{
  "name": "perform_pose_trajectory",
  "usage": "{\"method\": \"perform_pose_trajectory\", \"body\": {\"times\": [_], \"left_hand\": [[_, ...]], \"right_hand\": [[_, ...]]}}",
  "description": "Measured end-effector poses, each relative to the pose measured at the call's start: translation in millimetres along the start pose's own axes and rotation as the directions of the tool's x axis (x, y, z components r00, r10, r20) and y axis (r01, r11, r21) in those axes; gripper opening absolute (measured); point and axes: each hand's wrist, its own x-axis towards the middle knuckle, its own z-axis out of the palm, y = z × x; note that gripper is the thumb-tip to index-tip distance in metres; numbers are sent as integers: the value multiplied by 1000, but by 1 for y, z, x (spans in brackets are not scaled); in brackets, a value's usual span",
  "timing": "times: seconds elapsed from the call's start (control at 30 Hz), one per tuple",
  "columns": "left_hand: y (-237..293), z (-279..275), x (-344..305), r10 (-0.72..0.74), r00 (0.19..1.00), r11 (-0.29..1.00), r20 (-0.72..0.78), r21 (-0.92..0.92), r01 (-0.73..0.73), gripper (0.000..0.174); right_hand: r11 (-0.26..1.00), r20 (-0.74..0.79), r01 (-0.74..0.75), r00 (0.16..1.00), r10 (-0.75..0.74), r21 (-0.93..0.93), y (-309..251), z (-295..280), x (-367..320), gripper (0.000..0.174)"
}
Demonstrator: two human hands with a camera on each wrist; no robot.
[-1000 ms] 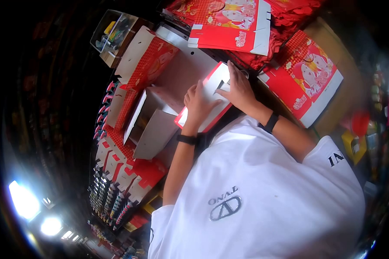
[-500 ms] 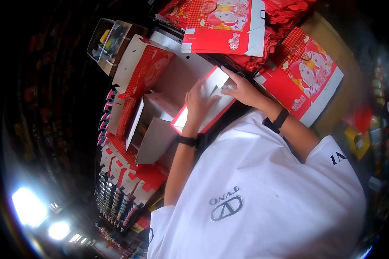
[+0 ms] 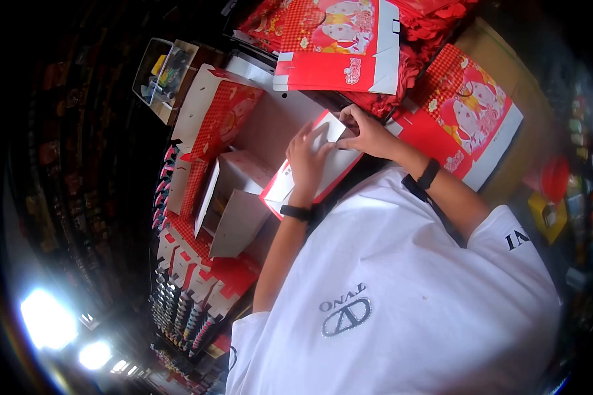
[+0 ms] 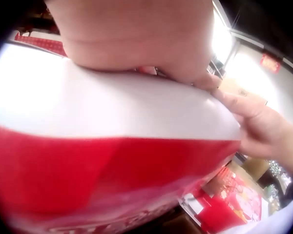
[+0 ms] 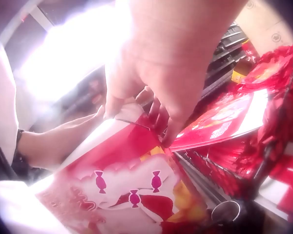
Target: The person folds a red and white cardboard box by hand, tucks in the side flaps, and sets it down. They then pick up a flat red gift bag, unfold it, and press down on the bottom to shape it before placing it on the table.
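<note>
Fingers of the left hand (image 3: 308, 156) lie straight and spread, pressing flat on the white panel of the red-edged carton (image 3: 336, 166). At the carton's far corner the right hand (image 3: 367, 133) curls its fingertips round a flap. Open white boxes (image 3: 234, 197) stand left of the left hand. A printed sheet (image 3: 339, 46) lies beyond both hands.

Left hand (image 3: 308, 158) flat with fingers spread, right hand (image 3: 367, 131) just beside it, fingers curled, pinching
</note>
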Motion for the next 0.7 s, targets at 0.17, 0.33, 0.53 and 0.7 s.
{"method": "perform_pose_trajectory", "body": {"times": [0.17, 0.33, 0.53, 0.7], "left_hand": [[1, 1, -2, 48, 998, 995, -26, 90, -46, 54], [4, -3, -1, 70, 997, 994, -17, 80, -69, 53], [8, -10, 1, 109, 994, 992, 10, 68, -109, 46], [8, -11, 3, 119, 993, 990, -5, 78, -118, 45]], "right_hand": [[986, 104, -37, 994, 20, 160, 7, -5, -1, 56], [975, 134, -101, 988, 75, 197, 5, -12, 0, 54], [997, 161, -34, 987, 24, 64, 5, -17, 7, 55], [999, 158, -28, 987, 21, 44, 5, -11, 8, 61]]}}
